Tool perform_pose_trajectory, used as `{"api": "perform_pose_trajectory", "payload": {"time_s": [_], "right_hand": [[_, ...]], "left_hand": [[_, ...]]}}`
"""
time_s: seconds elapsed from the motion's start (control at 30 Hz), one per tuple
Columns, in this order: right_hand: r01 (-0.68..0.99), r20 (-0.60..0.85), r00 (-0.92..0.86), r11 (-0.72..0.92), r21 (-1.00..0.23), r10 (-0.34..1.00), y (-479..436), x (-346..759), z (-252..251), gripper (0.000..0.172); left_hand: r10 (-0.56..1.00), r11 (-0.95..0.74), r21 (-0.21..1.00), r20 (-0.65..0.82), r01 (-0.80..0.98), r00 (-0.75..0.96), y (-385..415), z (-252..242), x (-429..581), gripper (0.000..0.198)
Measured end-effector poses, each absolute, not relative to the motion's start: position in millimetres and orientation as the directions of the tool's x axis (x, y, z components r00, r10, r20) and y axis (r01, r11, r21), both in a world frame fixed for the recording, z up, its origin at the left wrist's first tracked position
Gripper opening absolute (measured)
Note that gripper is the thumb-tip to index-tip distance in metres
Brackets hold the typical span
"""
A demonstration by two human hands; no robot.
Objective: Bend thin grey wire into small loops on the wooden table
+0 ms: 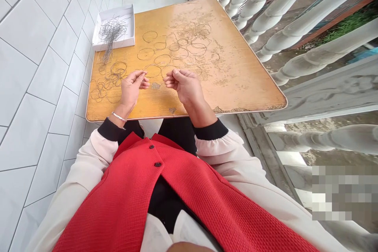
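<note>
Head view: a worn yellow tabletop point(236, 78) stands between white tiles point(38, 86) and white balusters point(280, 19). The left hand point(132, 86) and right hand point(184, 84) pinch closed, any held strand too fine to see, beside thin wire rings point(137, 54); a wire bundle point(110, 35) in a white box point(113, 43) points toward the person.

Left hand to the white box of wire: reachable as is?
Likely yes: the left hand is near the white box at the wooden table's corner. Only flat wire rings lie between, nothing tall in the way.
</note>
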State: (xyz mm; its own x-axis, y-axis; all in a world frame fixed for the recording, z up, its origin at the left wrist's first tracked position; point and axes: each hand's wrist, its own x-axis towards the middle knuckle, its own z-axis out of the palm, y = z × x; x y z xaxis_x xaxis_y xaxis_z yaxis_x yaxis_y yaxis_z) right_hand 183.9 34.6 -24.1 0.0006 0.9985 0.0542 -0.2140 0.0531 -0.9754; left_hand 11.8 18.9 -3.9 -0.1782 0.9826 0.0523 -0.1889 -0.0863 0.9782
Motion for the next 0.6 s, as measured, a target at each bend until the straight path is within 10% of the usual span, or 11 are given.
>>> {"api": "perform_pose_trajectory", "payload": {"time_s": [0.6], "right_hand": [[-0.414, -0.016, -0.049, -0.035, -0.910, 0.999, 22.7, 165.5, -31.3, 0.025]], "left_hand": [[0.989, 0.005, 0.936, -0.056, -0.352, -0.134, 13.2, -2.5, 22.5, 0.007]]}}
